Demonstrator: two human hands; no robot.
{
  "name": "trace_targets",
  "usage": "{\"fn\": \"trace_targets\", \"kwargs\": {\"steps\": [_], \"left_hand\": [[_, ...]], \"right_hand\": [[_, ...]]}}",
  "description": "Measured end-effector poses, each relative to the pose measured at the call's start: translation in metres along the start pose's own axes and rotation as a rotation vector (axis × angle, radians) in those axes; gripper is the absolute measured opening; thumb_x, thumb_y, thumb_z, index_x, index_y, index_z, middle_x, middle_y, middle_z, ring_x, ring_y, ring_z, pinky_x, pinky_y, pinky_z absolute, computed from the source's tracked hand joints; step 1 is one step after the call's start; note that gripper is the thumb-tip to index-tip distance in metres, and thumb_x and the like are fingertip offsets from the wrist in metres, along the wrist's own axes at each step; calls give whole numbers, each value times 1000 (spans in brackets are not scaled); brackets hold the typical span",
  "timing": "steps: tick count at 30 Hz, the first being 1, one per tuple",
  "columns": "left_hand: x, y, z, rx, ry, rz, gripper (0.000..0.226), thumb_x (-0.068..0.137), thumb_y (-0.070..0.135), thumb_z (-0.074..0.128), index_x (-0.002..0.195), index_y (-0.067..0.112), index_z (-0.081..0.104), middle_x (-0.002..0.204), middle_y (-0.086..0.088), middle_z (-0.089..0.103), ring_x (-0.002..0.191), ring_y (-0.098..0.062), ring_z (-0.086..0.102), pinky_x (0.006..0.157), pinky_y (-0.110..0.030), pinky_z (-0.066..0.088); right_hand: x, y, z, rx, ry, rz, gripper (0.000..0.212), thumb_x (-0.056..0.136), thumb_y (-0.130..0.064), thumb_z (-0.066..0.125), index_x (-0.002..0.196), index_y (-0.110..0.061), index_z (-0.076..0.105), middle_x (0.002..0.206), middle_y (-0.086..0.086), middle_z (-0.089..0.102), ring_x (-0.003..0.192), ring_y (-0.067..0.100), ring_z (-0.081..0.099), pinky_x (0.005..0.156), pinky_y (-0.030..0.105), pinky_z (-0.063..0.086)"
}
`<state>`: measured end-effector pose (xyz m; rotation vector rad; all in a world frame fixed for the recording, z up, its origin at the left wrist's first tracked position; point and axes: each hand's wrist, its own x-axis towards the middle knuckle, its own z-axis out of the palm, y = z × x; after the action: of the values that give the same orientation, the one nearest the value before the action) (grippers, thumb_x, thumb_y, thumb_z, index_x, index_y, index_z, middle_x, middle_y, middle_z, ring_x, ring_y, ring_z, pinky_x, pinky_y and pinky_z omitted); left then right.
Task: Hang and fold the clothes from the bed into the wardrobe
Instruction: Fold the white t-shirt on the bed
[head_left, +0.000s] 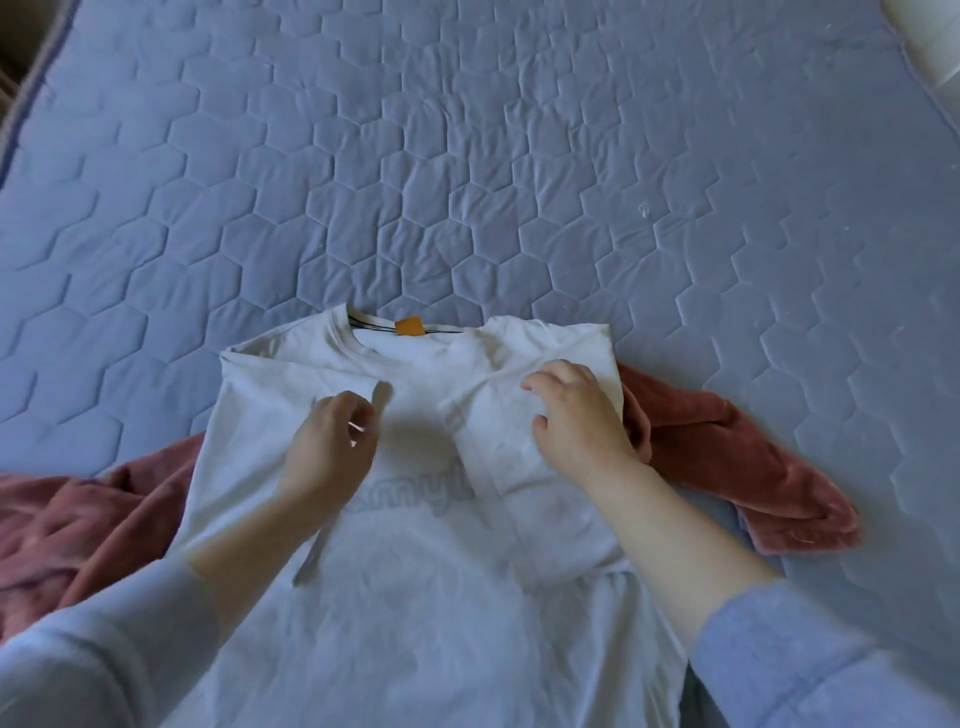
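Observation:
A white T-shirt (415, 597) with an orange neck label lies flat on the blue quilted bed (467, 156), collar pointing away from me. Its right side and sleeve are folded inward over the chest. My right hand (576, 415) rests on that folded part, fingers bent and pressing the cloth. Just above the shirt's left chest hovers my left hand (332, 447), its fingers loosely curled and holding nothing. A dusty-pink velvety garment (727, 467) lies under the shirt and sticks out on both sides.
The pink garment also bunches at the near left (67, 530). The blue quilted mattress stretches far beyond the shirt, its left edge (31, 98) at the upper left. The wardrobe is out of view.

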<state>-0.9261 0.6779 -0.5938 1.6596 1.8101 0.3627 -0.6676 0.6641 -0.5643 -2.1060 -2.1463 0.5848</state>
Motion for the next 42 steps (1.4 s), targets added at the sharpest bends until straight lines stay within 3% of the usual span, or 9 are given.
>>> {"fn": "trace_targets", "kwargs": {"steps": [8,14,21,24,26,29,31,34,42], "left_hand": [[65,-36,-40,283,-85,10,49,85,15,70,129,5,53,130,-18,48,108,-35,56,91,-39,44],[95,-38,-36,442,-146,40,64,78,18,78,135,10,48,139,-17,39,128,-37,38,104,-41,37],[132,-46,-41,704,-241,-53,121,58,61,82,151,22,15,160,-10,12,147,-31,12,114,-53,23],[142,-59,-44,702,-313,-146,133,51,72,78,152,24,8,159,-3,17,147,-29,9,114,-59,16],[144,-64,-45,706,-361,-214,137,46,78,76,152,26,5,156,-2,20,145,-30,11,114,-61,12],[144,-66,-40,763,-292,-140,125,42,80,75,141,20,29,137,-5,44,131,-31,37,110,-51,26],[145,-64,-40,763,-243,-74,101,46,76,77,120,15,44,114,-3,57,109,-28,54,89,-39,40],[144,-61,-45,645,-251,-37,64,56,61,83,89,15,53,87,0,61,75,-21,54,56,-29,35],[127,-52,-70,466,-185,109,29,73,36,79,75,18,55,71,4,54,70,-20,50,52,-29,29]], "right_hand": [[50,5,-3,-146,-56,30,50,89,-36,63,132,-12,53,136,6,50,132,24,38,107,33,31],[68,9,9,-307,-157,109,90,88,-58,56,154,-19,8,162,10,9,150,28,4,118,49,9],[103,27,5,-236,-339,218,127,61,-73,72,154,-19,4,154,11,32,145,27,24,115,60,4],[110,28,6,-289,-328,194,130,55,-73,76,152,-12,15,149,13,38,139,29,35,114,52,18],[113,27,8,-263,-322,177,110,55,-67,80,138,-11,37,137,12,49,127,30,47,103,42,34],[112,25,8,-229,-328,163,66,57,-62,81,96,-19,49,111,3,61,104,27,57,76,34,37],[112,24,8,-237,-303,139,62,57,-61,82,87,-20,45,99,-1,60,91,24,55,72,34,35],[110,22,4,-268,-264,131,59,56,-62,81,77,-23,41,83,-7,51,79,20,47,66,33,35],[91,13,-18,-242,-155,65,35,74,-52,70,88,-21,60,91,-4,66,86,23,60,62,31,36]]}}
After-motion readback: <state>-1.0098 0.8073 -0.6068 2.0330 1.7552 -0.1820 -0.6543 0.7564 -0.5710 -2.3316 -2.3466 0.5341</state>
